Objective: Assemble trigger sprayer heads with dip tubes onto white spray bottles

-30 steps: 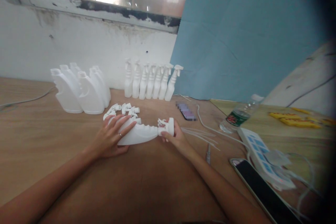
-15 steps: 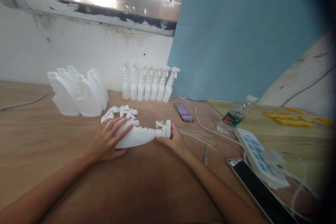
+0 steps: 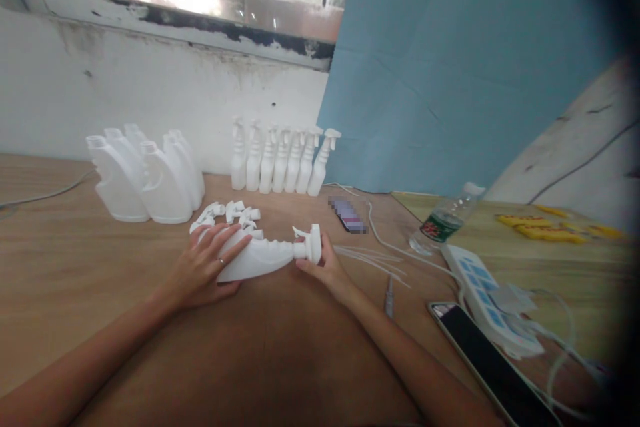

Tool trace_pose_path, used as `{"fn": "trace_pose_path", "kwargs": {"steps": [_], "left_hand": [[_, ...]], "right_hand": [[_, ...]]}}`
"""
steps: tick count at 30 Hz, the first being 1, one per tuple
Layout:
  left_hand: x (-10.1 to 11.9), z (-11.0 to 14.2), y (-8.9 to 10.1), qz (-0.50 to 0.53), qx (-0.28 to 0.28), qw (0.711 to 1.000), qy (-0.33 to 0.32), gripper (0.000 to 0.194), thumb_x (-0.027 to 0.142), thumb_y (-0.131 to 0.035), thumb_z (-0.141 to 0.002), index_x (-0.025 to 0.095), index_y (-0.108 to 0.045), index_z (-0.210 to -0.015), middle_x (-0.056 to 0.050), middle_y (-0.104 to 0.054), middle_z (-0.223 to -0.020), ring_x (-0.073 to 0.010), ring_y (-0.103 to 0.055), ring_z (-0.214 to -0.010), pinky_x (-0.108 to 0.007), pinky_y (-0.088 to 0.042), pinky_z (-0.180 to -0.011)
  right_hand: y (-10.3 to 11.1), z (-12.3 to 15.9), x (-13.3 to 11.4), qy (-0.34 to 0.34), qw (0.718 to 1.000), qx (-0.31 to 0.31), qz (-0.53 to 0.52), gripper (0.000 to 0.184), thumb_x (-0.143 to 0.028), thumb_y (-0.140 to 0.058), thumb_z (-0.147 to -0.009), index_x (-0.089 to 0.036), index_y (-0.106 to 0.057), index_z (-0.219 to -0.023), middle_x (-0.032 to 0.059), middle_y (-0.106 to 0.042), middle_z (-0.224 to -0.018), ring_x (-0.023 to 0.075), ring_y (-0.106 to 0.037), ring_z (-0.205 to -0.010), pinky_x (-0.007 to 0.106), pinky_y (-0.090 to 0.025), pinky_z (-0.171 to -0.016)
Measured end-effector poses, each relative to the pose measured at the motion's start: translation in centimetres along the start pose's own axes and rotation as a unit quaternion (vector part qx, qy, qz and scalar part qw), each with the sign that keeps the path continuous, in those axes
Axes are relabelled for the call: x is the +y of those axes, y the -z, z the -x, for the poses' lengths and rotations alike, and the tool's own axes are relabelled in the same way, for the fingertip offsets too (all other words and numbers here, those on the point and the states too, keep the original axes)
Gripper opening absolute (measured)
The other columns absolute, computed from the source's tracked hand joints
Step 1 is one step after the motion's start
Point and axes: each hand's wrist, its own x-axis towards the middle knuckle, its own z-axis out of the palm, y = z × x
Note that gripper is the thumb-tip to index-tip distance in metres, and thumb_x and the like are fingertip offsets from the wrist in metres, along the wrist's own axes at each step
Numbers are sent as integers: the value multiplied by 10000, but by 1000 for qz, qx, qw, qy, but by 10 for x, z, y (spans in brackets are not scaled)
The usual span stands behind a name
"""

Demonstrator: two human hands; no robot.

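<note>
A white spray bottle (image 3: 260, 259) lies sideways above the table, its base to the left and its neck to the right. My left hand (image 3: 207, 260), with a ring on one finger, is wrapped over the base end. At the neck, the fingers of my right hand (image 3: 325, 268) are closed on the white trigger sprayer head (image 3: 311, 245), which sits on the bottle's mouth; some of those fingertips are hidden behind it. Just behind my left hand lie several loose trigger sprayer heads (image 3: 235, 211).
Several open white bottles (image 3: 165, 187) stand at the back left. A row of bottles with sprayers (image 3: 275, 163) lines the wall. To the right are thin tubes (image 3: 373, 257), a pen-like tool (image 3: 389, 297), a phone (image 3: 480, 353), a power strip (image 3: 485, 293) and a water bottle (image 3: 445, 220).
The sprayer head has turned a little on the neck, with its trigger now showing differently. Both hands keep their hold, and the whole view has shifted slightly.
</note>
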Motion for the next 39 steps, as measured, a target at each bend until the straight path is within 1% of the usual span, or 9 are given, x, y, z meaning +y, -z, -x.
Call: {"fn": "trace_pose_path", "kwargs": {"steps": [4, 8, 14, 18, 21, 27, 33, 36, 39], "left_hand": [[0, 0, 1, -2, 0, 1000, 2, 809, 414, -649, -760, 219, -335, -1480, -171, -407, -1460, -388, -402, -1282, -584, -251, -1064], [2, 0, 0, -1, -1, 1000, -10, 770, 409, -632, -781, 230, -347, -1474, -163, -390, -1477, -384, -387, -1301, -588, -242, -1070], [1, 2, -1, 7, 3, 1000, -17, 795, 432, -630, -778, 223, -327, -1483, -172, -394, -1471, -393, -394, -1287, -600, -246, -1057], [1, 1, 0, 5, 13, 1000, -20, 792, 435, -630, -778, 236, -328, -1482, -162, -398, -1471, -382, -397, -1290, -585, -243, -1066], [2, 0, 1, 13, 3, 1000, -10, 801, 428, -639, -769, 225, -331, -1480, -162, -387, -1477, -379, -387, -1300, -581, -240, -1072], [3, 1, 5, 45, -5, 999, -10, 787, 416, -645, -763, 223, -354, -1468, -163, -401, -1460, -374, -401, -1283, -572, -266, -1061], [3, 2, 8, 48, 12, 999, -16, 783, 418, -656, -773, 246, -343, -1470, -165, -421, -1440, -371, -407, -1278, -572, -272, -1058], [6, -1, 9, 46, 34, 998, 0, 767, 393, -663, -778, 248, -352, -1463, -166, -448, -1414, -368, -418, -1272, -567, -280, -1048], [12, -6, 12, 62, 38, 997, 19, 771, 382, -668, -775, 240, -347, -1461, -165, -451, -1409, -361, -423, -1272, -549, -291, -1048]], "right_hand": [[2, 0, 1, -38, 997, 0, -66, 547, -277, -824, -629, -239, -550, -1101, 33, -676, -1064, 195, -643, -860, 284, -509, -710], [6, -2, 6, -42, 998, -2, -40, 587, -220, -856, -569, -234, -542, -1065, 25, -695, -1044, 201, -654, -925, 314, -500, -831], [2, -2, 6, -39, 999, -7, 20, 463, -406, -744, -741, -238, -467, -1071, -39, -660, -724, 130, -575, -487, 252, -451, -504], [1, 0, -1, -1, 999, -37, 17, 595, -296, -843, -626, -246, -486, -1100, 24, -687, -1011, 177, -664, -787, 296, -521, -712], [3, 0, -3, -12, 999, -4, 34, 630, -266, -866, -576, -227, -551, -1121, 37, -701, -1013, 214, -664, -894, 335, -515, -807], [5, 4, 3, -60, 995, 15, 77, 340, -342, -850, -583, -169, -680, -821, 1, -660, -625, 152, -552, -507, 271, -439, -491], [-2, 7, 11, -67, 997, 48, -9, 296, -345, -846, -588, -163, -623, -655, -19, -589, -544, 111, -473, -456, 240, -358, -429], [-7, 4, 8, -58, 995, 27, -77, 282, -341, -811, -662, -166, -648, -811, -23, -585, -576, 108, -472, -472, 239, -381, -443], [-9, 4, -2, -22, 989, -45, -139, 580, -310, -854, -591, -227, -611, -1111, 29, -667, -896, 139, -541, -587, 258, -444, -472]]}}
